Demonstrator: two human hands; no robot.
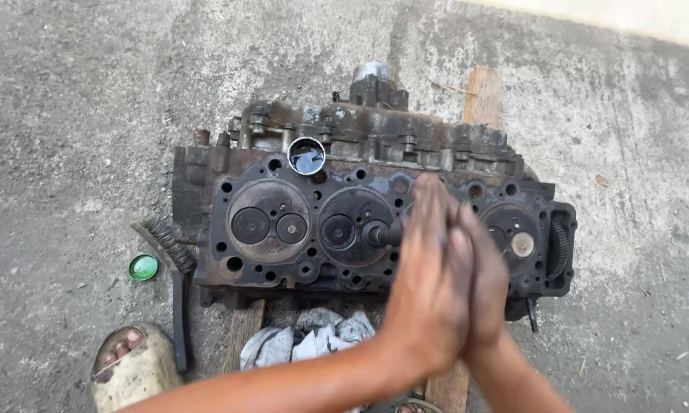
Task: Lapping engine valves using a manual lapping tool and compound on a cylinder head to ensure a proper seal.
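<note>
So here's the cylinder head (298, 222) lying face up on the concrete floor (69, 92), propped on a couple of wooden planks (483, 95). Both hands are pressing palm to palm around a thin lapping stick (381, 233), left hand (428, 283) in front and right hand (488, 287) behind it, fingers (430, 206) stretched flat and closing on the stick between them rather than curling round it. The dark tip of the stick is sitting on a valve in the second chamber from the left.

Progress-wise, my guess is it's somewhere in the middle. The leftmost chamber is showing two valves (250, 225) seated and looking pretty clean, the second one is getting worked right now, and the far right chamber is showing one pale valve face (522, 244). The hands are covering the chamber between, so I can't tell how that one is looking. The whole head is looking crusty and black with carbon.

A small round tin (307, 155) with dark paste is sitting open on the top edge of the head, its green lid (143, 267) lying on the floor to the left, near a wire brush (170, 260). Some grey rags (310, 340) are bunching up under the near edge, and a sandalled foot (130, 367) is poking in bottom left. Outdoor-looking ground, rough and stained, daylight.
</note>
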